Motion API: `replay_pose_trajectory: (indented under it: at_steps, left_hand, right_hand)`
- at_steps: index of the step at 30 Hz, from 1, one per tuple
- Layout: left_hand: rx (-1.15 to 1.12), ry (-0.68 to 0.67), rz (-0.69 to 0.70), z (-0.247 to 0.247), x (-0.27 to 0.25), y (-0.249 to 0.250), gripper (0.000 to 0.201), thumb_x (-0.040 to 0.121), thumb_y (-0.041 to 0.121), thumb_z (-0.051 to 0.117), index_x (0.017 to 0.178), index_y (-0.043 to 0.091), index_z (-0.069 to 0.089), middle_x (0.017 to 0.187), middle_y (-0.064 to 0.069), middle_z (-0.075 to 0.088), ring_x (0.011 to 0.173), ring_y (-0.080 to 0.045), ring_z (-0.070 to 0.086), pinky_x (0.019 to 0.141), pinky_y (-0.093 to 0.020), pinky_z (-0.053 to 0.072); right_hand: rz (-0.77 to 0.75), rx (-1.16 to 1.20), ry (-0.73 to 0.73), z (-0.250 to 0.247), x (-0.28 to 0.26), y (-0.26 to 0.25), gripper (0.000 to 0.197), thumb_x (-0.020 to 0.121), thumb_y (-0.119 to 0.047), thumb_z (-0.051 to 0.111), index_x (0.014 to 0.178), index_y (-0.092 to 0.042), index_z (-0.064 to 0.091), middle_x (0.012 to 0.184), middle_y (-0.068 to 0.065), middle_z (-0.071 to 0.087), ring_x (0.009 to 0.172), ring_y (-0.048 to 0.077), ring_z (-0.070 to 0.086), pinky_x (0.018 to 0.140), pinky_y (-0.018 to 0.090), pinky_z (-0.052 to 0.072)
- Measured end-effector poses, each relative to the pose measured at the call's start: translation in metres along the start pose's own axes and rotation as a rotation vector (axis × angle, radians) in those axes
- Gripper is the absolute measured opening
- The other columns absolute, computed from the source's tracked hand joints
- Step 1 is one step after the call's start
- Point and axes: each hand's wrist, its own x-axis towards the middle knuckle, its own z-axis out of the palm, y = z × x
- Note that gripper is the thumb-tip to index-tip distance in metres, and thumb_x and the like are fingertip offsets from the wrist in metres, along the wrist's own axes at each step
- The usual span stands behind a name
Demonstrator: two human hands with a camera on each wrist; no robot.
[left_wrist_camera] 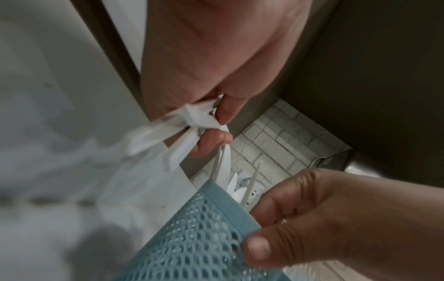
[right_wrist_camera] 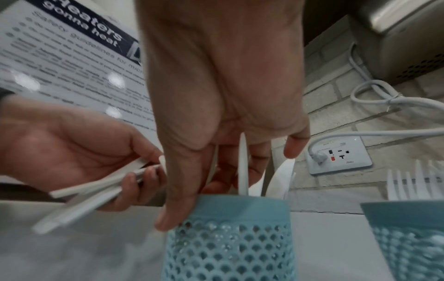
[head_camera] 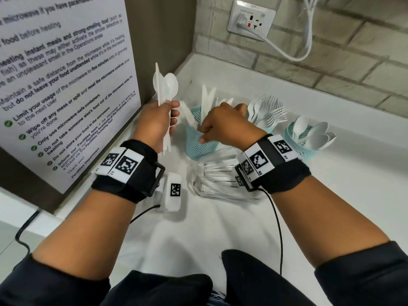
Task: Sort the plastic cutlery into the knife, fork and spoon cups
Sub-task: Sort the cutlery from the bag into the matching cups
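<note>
Your left hand (head_camera: 157,120) grips a mixed bundle of cutlery (head_camera: 163,89), spoon bowl up, just left of the knife cup (head_camera: 195,141). Your right hand (head_camera: 223,127) sits over that cup's rim, thumb down the outside mesh, fingers curled among the knives (head_camera: 206,102); whether they pinch one, I cannot tell. Steady the cup with the thumb and drop each knife handle first. The fork cup (head_camera: 268,129) and spoon cup (head_camera: 306,151) stand right of the knife cup; the unsorted pile (head_camera: 218,180) lies in front of it.

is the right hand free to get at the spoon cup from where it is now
Probably yes: the right hand is at the knife cup, the spoon cup stands open farther right, and only the fork cup lies between.
</note>
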Motion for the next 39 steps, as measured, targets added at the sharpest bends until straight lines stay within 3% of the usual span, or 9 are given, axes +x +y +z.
replay_pose_trajectory:
  at_steps: [8, 11, 15, 18, 22, 26, 34, 36, 39]
  left_hand:
    - [0.151, 0.087, 0.117, -0.003, 0.008, 0.009, 0.027, 0.096, 0.018, 0.041, 0.080, 0.020, 0.062, 0.074, 0.002, 0.048, 0.066, -0.010, 0.047, 0.069, -0.022, 0.041]
    - [0.194, 0.098, 0.126, -0.002, 0.010, 0.011, 0.024, 0.096, 0.020, 0.041, 0.090, 0.019, 0.064, 0.096, -0.002, 0.057, 0.088, -0.016, 0.052, 0.084, -0.028, 0.040]
    - [0.211, 0.091, 0.127, 0.000, 0.012, 0.011, 0.024, 0.097, 0.019, 0.041, 0.095, 0.016, 0.066, 0.085, 0.007, 0.055, 0.076, -0.004, 0.050, 0.070, -0.016, 0.038]
    - [0.232, 0.069, 0.135, 0.002, 0.013, 0.011, 0.023, 0.097, 0.018, 0.042, 0.094, 0.018, 0.065, 0.079, 0.012, 0.053, 0.071, 0.002, 0.047, 0.061, -0.010, 0.033]
    - [0.270, 0.053, 0.128, 0.001, 0.017, 0.011, 0.026, 0.097, 0.019, 0.041, 0.084, 0.022, 0.064, 0.079, 0.005, 0.055, 0.072, -0.005, 0.049, 0.068, -0.018, 0.037]
    - [0.276, 0.033, 0.094, -0.002, 0.021, 0.010, 0.032, 0.098, 0.019, 0.040, 0.077, 0.022, 0.064, 0.094, -0.003, 0.062, 0.092, -0.018, 0.055, 0.092, -0.032, 0.041]
    - [0.163, 0.016, -0.014, -0.007, 0.022, 0.013, 0.035, 0.098, 0.020, 0.041, 0.071, 0.020, 0.064, 0.084, -0.001, 0.065, 0.086, -0.020, 0.061, 0.104, -0.049, 0.040]
    - [0.138, 0.013, -0.019, -0.007, 0.023, 0.013, 0.035, 0.098, 0.019, 0.042, 0.071, 0.018, 0.064, 0.084, 0.000, 0.065, 0.081, -0.016, 0.061, 0.104, -0.048, 0.041]
    - [0.128, 0.005, -0.031, -0.008, 0.022, 0.012, 0.034, 0.098, 0.020, 0.042, 0.072, 0.017, 0.064, 0.085, -0.002, 0.065, 0.081, -0.017, 0.062, 0.104, -0.048, 0.041]
  right_hand:
    - [-0.167, 0.080, -0.038, 0.003, -0.015, -0.023, 0.020, 0.074, -0.036, 0.073, 0.084, -0.019, 0.072, 0.088, -0.004, 0.069, 0.092, 0.015, 0.052, 0.076, 0.036, 0.018]
    - [-0.162, 0.283, -0.088, -0.009, -0.019, -0.020, 0.020, 0.076, -0.044, 0.071, 0.082, -0.026, 0.074, 0.087, -0.009, 0.070, 0.090, 0.009, 0.056, 0.085, 0.037, 0.028]
    - [0.007, 0.814, 0.325, -0.018, 0.006, 0.005, 0.014, 0.086, -0.021, 0.064, 0.085, -0.010, 0.073, 0.078, -0.006, 0.066, 0.073, 0.006, 0.058, 0.075, 0.022, 0.044]
    - [0.242, 0.865, 0.542, -0.007, 0.032, 0.026, 0.016, 0.089, -0.009, 0.053, 0.092, -0.007, 0.068, 0.068, -0.012, 0.055, 0.062, 0.003, 0.049, 0.064, 0.019, 0.041]
    - [0.280, 0.754, 0.168, 0.018, 0.062, 0.038, 0.023, 0.086, -0.004, 0.049, 0.096, -0.003, 0.069, 0.087, 0.006, 0.062, 0.081, 0.020, 0.055, 0.079, 0.033, 0.050]
    - [0.151, 0.486, -0.137, 0.026, 0.074, 0.034, 0.029, 0.088, -0.001, 0.044, 0.108, 0.007, 0.064, 0.099, 0.019, 0.064, 0.086, 0.028, 0.059, 0.068, 0.028, 0.048]
    - [0.027, 0.154, -0.198, 0.049, 0.086, 0.032, 0.034, 0.096, -0.011, 0.043, 0.128, -0.003, 0.051, 0.135, 0.014, 0.051, 0.126, 0.027, 0.046, 0.099, 0.028, 0.034]
    - [0.030, 0.204, -0.212, 0.052, 0.088, 0.033, 0.028, 0.096, -0.009, 0.043, 0.122, -0.005, 0.053, 0.124, 0.015, 0.055, 0.124, 0.027, 0.048, 0.099, 0.028, 0.034]
    - [0.082, 0.298, -0.187, 0.059, 0.102, 0.032, 0.028, 0.094, -0.007, 0.041, 0.069, -0.010, 0.054, 0.074, 0.005, 0.055, 0.088, 0.025, 0.056, 0.076, 0.030, 0.046]
